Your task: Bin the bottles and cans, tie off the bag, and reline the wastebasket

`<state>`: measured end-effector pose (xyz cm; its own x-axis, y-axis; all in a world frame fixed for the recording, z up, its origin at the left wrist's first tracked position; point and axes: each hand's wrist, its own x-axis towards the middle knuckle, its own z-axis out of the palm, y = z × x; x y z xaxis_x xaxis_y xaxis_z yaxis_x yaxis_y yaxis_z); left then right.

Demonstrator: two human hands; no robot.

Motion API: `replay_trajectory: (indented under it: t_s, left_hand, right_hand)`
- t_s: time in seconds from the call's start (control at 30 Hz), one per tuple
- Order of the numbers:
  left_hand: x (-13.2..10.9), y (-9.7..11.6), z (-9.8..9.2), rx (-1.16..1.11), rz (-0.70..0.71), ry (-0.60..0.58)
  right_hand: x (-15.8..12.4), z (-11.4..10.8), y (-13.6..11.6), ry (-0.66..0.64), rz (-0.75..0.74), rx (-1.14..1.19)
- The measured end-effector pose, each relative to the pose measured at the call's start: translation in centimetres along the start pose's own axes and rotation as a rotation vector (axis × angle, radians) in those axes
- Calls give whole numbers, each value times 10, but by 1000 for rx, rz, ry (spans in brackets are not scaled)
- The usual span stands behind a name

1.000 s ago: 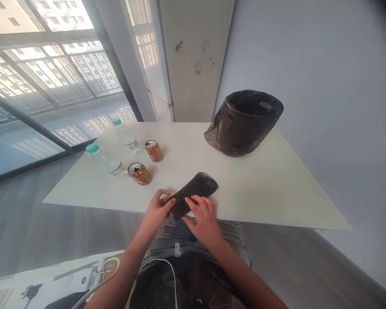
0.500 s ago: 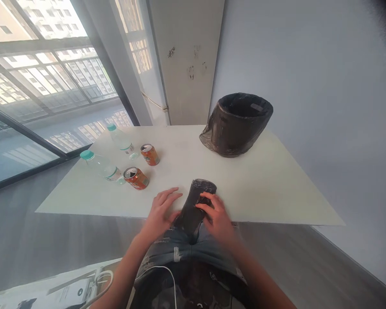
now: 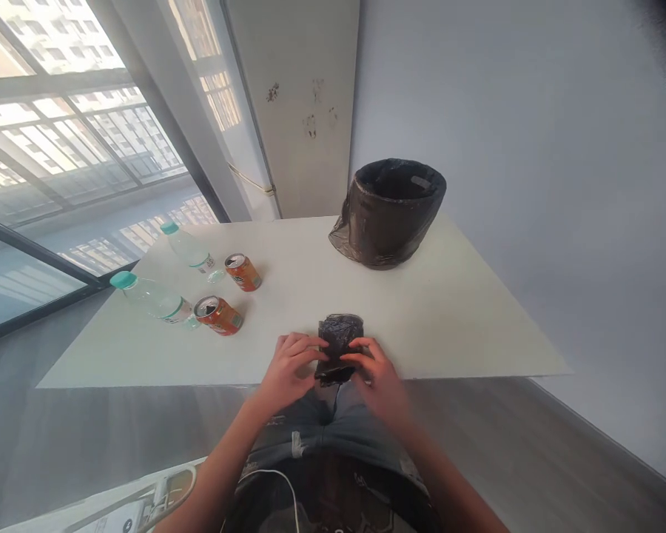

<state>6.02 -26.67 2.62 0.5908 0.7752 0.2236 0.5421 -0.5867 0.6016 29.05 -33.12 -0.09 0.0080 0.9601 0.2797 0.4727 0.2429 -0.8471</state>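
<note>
A black plastic bag (image 3: 340, 330), folded into a small flat bundle, lies at the near edge of the white table. My left hand (image 3: 289, 370) grips its left side, fingertips on top and thumb low by the table edge. From the other side my right hand (image 3: 378, 374) holds it with curled fingers laid across the top. The bag's lower end meets the table edge just above my lap, and part of it is hidden beneath my fingers.
Farther back stands a bin (image 3: 391, 222) lined with a black bag. Two orange cans (image 3: 219, 317) and two clear bottles with green caps (image 3: 151, 297) are at the left of the table (image 3: 466, 326). A wall rises at the right; a white cable crosses my lap.
The bag's lower part, which hung past the table edge, is now folded up, so the bundle is shorter. My left hand has moved in onto it. The view has shifted slightly.
</note>
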Motion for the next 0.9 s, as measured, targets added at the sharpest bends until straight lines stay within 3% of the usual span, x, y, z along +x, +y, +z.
replay_trajectory:
  t_s: [0.13, 0.33, 0.57, 0.77, 0.9]
  left_hand:
    - [5, 3, 11, -115, -70, -1]
    - [7, 3, 26, -194, -268, 86]
    - [17, 14, 32, -338, -399, 222]
    - [19, 11, 42, -36, -337, 404]
    - [15, 10, 47, 105, -266, 424]
  right_hand:
    - [0, -5, -7, 39, 30, 23]
    - [10, -4, -17, 216, 278, 28]
    - [26, 11, -4, 265, 287, -64]
    - [27, 20, 2, 302, 256, -215]
    - [24, 23, 7, 338, 195, -318]
